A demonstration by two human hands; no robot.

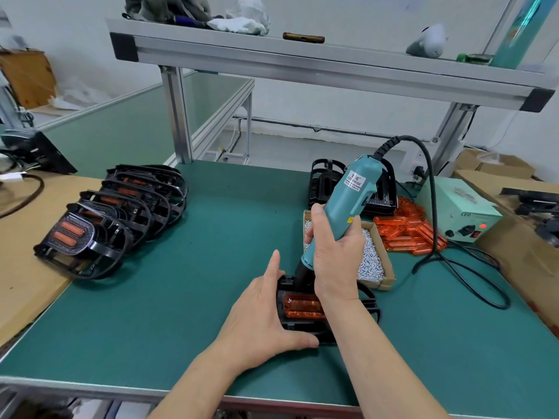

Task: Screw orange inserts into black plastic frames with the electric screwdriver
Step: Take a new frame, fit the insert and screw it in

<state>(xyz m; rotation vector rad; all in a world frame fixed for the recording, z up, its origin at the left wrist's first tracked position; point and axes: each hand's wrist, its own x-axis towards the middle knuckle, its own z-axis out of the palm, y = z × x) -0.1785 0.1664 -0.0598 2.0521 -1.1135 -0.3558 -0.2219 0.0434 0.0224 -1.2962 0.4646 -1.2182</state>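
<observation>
Right hand (335, 252) grips the leaning electric screwdriver (348, 201), left hand (260, 316), spread, braces the black frame (369, 300); bit might skid.

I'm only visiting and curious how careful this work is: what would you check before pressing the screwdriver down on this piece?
1. Black frame braced by left hand: ok.
2. Orange insert seated in the frame: ok.
3. Right hand wrapped round electric screwdriver: ok.
4. Screwdriver tip lined up on a screw hole: cannot tell, hidden by the hand.
5. Power box red light on: ok.
6. Screw box stocked: ok.
</observation>
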